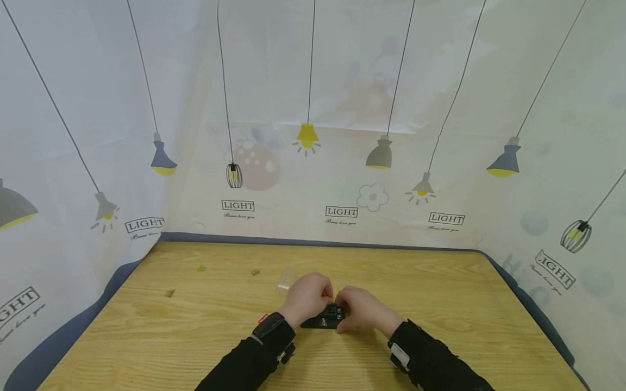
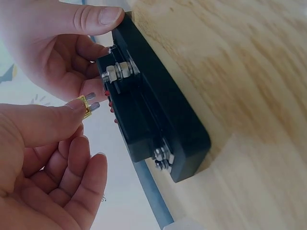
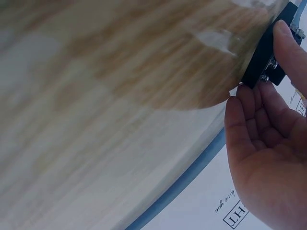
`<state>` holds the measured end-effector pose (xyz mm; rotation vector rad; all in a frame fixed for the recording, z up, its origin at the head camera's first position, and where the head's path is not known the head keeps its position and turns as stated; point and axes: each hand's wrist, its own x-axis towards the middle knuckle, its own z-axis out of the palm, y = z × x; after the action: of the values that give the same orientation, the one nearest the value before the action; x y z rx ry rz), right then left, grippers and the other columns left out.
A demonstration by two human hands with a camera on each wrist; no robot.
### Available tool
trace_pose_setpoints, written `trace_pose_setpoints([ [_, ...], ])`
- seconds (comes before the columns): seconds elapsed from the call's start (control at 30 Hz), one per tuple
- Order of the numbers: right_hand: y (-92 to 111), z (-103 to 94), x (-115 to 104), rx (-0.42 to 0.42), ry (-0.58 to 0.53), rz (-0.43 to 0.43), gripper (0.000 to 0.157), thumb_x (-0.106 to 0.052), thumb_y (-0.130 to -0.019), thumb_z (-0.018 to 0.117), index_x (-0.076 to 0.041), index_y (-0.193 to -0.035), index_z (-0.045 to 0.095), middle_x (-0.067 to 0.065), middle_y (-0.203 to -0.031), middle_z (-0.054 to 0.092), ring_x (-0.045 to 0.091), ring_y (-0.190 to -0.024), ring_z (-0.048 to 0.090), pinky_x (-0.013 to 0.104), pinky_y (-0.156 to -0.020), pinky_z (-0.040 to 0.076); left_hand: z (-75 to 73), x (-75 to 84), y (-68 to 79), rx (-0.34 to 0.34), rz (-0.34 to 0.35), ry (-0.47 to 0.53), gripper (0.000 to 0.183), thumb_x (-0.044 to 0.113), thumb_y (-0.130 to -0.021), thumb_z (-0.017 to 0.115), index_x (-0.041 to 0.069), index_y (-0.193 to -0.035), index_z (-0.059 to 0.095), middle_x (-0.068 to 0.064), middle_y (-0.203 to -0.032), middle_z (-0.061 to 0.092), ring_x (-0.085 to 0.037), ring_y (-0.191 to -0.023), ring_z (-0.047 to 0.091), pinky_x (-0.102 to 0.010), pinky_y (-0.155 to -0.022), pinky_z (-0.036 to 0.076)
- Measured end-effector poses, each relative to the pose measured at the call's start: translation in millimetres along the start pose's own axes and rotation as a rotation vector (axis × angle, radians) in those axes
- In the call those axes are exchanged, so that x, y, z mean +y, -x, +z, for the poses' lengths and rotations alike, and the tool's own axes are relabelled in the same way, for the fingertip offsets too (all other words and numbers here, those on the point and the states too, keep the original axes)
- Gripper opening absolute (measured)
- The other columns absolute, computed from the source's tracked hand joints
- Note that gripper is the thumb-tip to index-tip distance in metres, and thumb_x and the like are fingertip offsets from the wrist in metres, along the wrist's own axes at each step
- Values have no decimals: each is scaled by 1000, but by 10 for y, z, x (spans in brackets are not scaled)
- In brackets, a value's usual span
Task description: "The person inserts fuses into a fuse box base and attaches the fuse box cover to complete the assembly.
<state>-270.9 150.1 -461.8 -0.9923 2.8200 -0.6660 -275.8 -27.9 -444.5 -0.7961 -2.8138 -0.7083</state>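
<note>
A black fuse block [image 2: 165,105] with metal stud terminals and a row of small red dots sits on the wooden table [image 1: 220,336]. Thumb and fingers of my right hand [image 1: 364,309] grip its right end; the right wrist view shows the thumb on one side and fingertips along the other. Between left thumb and index finger I pinch a small yellow blade fuse [image 2: 86,110], its two metal prongs turned toward the block. That left hand [image 1: 307,296] is close to the block's terminal side, with a short gap between prongs and block in the left wrist view.
Beyond the left hand lies a clear plastic box [image 1: 287,279]. Small brownish pieces [image 1: 255,272] and a yellow-green piece [image 1: 201,268] are scattered over the table's left half. A white curtain [image 1: 313,184] printed with lamps surrounds the table on three sides.
</note>
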Motion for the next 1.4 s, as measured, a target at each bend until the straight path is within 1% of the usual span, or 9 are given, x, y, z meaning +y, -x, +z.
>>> trace_pose_setpoints([
  [0.3, 9, 0, -3, 11, 4, -1, 38, -24, -65, 84, -8, -89, 61, -1, -81, 51, 12, -70, 44, 27, -64, 40, 40, 5, -7, -7, 1, -9, 12, 9, -75, 72, 19, -71, 66, 12, -68, 54, -5, -63, 50, -22, -57, 43],
  [0.63, 16, -15, -10, 15, -3, -4, 38, -23, -65, 84, -7, -91, 61, 1, -82, 52, 12, -71, 44, 28, -65, 40, 72, -4, 0, -14, 20, 3, 13, 8, -75, 71, 17, -70, 64, 11, -67, 52, -6, -62, 49, -22, -58, 43],
  [1.07, 23, -16, -21, 12, -11, -8, 37, -23, -65, 84, -7, -90, 61, 1, -81, 52, 13, -70, 44, 28, -65, 40, 84, 0, -1, -17, 46, -7, 12, 6, -75, 71, 16, -71, 65, 10, -67, 53, -6, -62, 50, -22, -58, 43],
  [1.4, 25, -12, -11, 7, -1, -8, 39, -24, -66, 84, -7, -92, 61, 1, -83, 52, 12, -71, 44, 28, -65, 41, 99, 2, -10, -30, 39, 3, 14, 5, -75, 72, 16, -70, 65, 10, -66, 54, -5, -61, 50, -21, -58, 44],
])
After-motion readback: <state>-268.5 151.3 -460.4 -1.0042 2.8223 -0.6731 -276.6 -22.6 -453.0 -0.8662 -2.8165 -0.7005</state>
